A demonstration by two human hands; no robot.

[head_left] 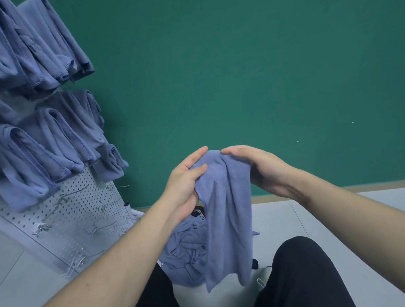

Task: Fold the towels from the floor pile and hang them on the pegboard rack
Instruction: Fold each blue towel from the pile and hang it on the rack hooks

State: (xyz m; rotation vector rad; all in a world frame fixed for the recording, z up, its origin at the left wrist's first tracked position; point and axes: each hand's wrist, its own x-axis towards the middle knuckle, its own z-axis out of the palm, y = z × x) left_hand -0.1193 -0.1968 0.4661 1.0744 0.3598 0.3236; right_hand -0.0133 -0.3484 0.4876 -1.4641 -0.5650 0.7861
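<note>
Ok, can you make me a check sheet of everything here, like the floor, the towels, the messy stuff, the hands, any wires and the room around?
Surface: pale tiled floor.
Job's things: one blue towel held up, hanging down; floor pile crumpled beneath it; hung towels folded on the white pegboard rack, lower hooks bare.
Clutter: a dark striped item behind the pile, unclear what.
Grippers: left hand and right hand both grip the towel's top.
Cables: nothing seen.
Surroundings: green wall; the person's dark trousers at the bottom.
</note>
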